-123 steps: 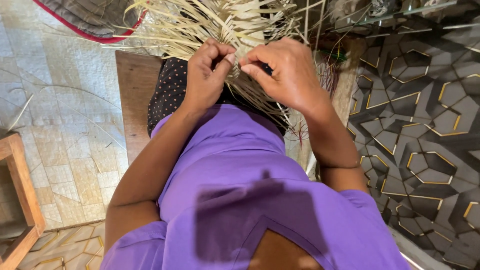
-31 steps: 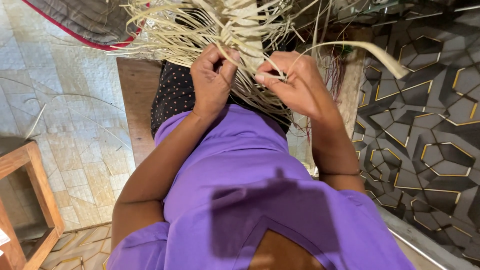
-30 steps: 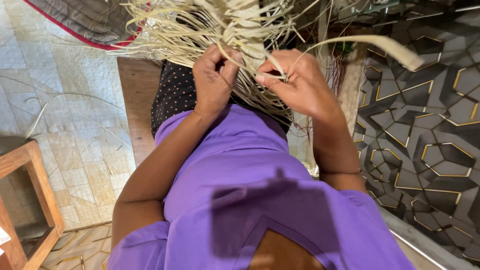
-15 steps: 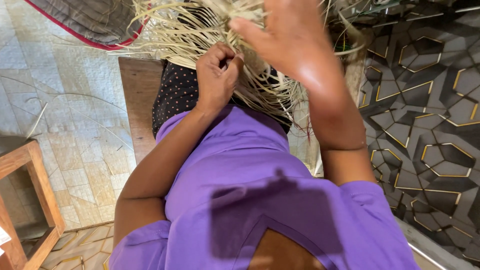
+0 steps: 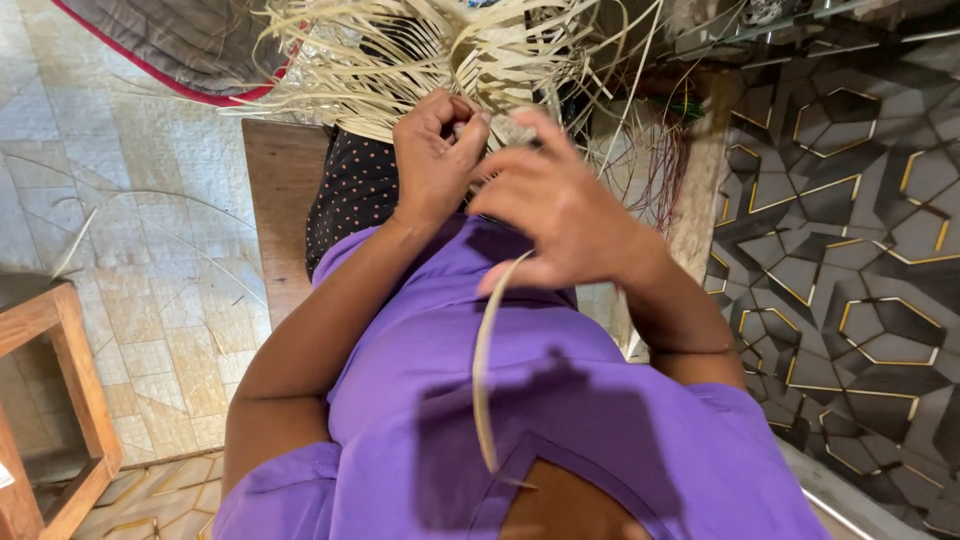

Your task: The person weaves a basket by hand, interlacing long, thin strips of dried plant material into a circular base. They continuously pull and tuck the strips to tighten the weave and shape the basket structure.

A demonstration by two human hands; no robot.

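A half-woven piece of pale palm strips (image 5: 470, 60) lies across my lap, its loose ends fanning out at the top. My left hand (image 5: 432, 160) pinches the weave at its near edge. My right hand (image 5: 560, 210) hovers just right of it, closed on one long pale strip (image 5: 482, 370) that curves down over my purple shirt. A dark dotted cloth (image 5: 350, 190) shows under my left wrist.
A wooden bench (image 5: 275, 190) stands under me. A wooden frame (image 5: 60, 400) is at the lower left on the pale tiled floor (image 5: 120, 200). A grey mat with a red edge (image 5: 190, 45) lies at the top left. The patterned dark floor (image 5: 860, 200) fills the right.
My right hand rose high with a strip, then came back down beside the left hand, drawing the strip toward my chest. My left hand stayed on the weave.
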